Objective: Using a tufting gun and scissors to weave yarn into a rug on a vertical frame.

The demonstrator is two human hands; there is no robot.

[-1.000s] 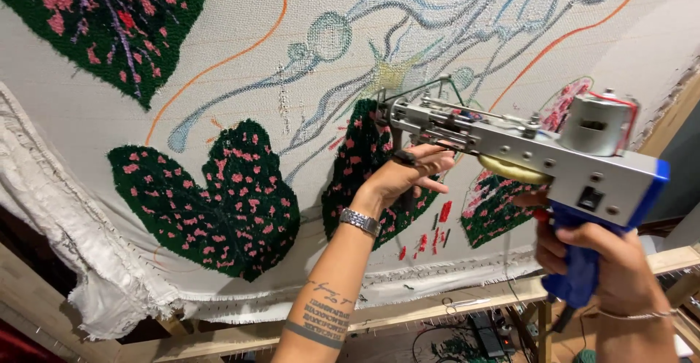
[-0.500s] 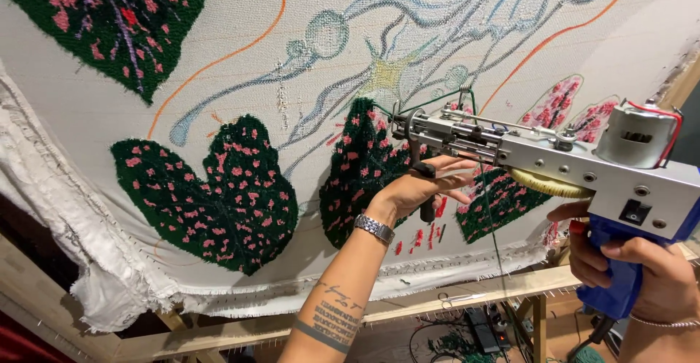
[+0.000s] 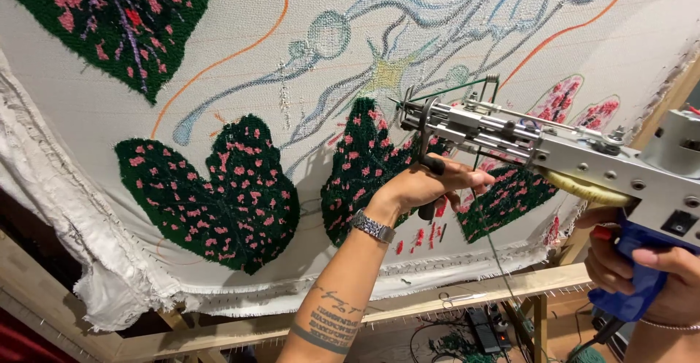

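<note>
The tufting gun is lying with its long axis running from the lower right up toward the centre of the stretched cloth, its needle tip just beside the top of the middle dark green leaf. The left hand is curling closed around the short black front grip under the barrel, nearer the tip. The right hand is wrapping shut on the blue rear handle, though its trigger finger is probably hidden. Below, the wooden frame rail is carrying the cloth's lower edge.

Pink-flecked dark green tufted leaf
</note>
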